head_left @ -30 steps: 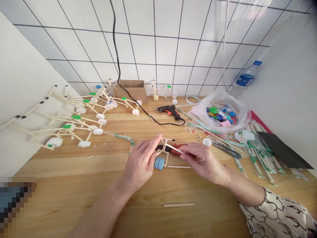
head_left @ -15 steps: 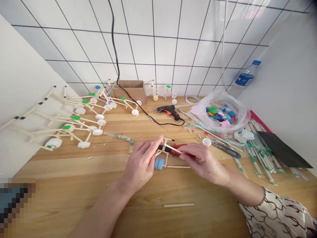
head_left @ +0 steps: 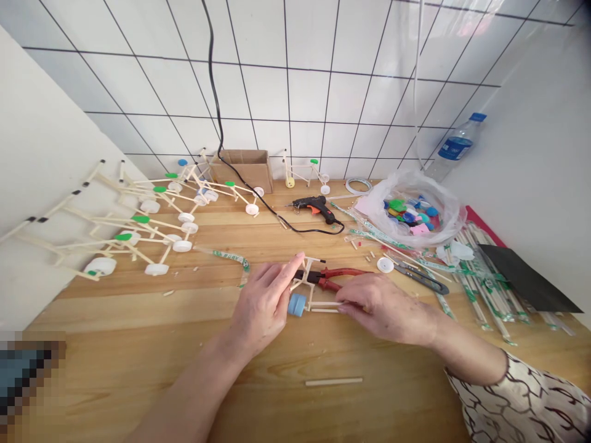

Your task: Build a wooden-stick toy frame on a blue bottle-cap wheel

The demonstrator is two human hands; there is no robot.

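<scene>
Since the earlier frame, my right hand (head_left: 392,307) has shifted nearer me, and the slender pale wooden stick (head_left: 325,303) it carries has swung from a slant across the upper part of the assembly to a nearly level line beside its lower end. More of the red-handled pliers with a black head (head_left: 346,271) now shows.

Right hand: closed, thumb and forefinger pinching the stick at its right end. Left hand (head_left: 263,301): fingers extended together, forefinger tip at the upper left of the small frame of pale wooden sticks (head_left: 306,282); whether the thumb grips it cannot be told.

Position of the frame: on the bench (head_left: 258,394), between both hands, lying over the black head of the pliers. Two light-blue round plastic caps (head_left: 297,304) sit at its near end.

Governing relation: the frame lies to the left of my right hand, with my left hand nearer to it. The held stick's long axis runs left to right, its free end pointing at the frame's near leg, just beside the caps. A second pale wooden stick (head_left: 325,311) lies almost parallel, just on my side of it.
</scene>
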